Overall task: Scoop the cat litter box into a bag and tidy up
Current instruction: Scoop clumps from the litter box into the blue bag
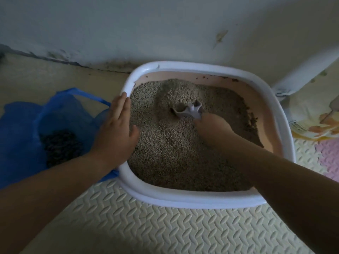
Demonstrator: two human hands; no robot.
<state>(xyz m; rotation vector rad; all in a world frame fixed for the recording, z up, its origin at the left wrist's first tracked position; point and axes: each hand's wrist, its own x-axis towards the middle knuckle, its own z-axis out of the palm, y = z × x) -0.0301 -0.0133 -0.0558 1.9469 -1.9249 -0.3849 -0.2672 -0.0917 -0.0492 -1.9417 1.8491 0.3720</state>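
The litter box (pixel 183 200) sits on a foam mat (pixel 146 226). The left hand (pixel 117 129) lies flat on its left rim, fingers straight, probably to steady it. The right hand (pixel 212 127) grips the scoop (pixel 189 111), whose blade is sunk in the litter (pixel 174 158) mid-box. The blue bag (pixel 22 136) stands open just beside the rim, keeping the transfer short; it holds dark clumps (pixel 60 145).

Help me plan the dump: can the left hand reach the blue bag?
Probably yes: the left hand rests on the litter box rim, the blue bag open beside it, nothing between.
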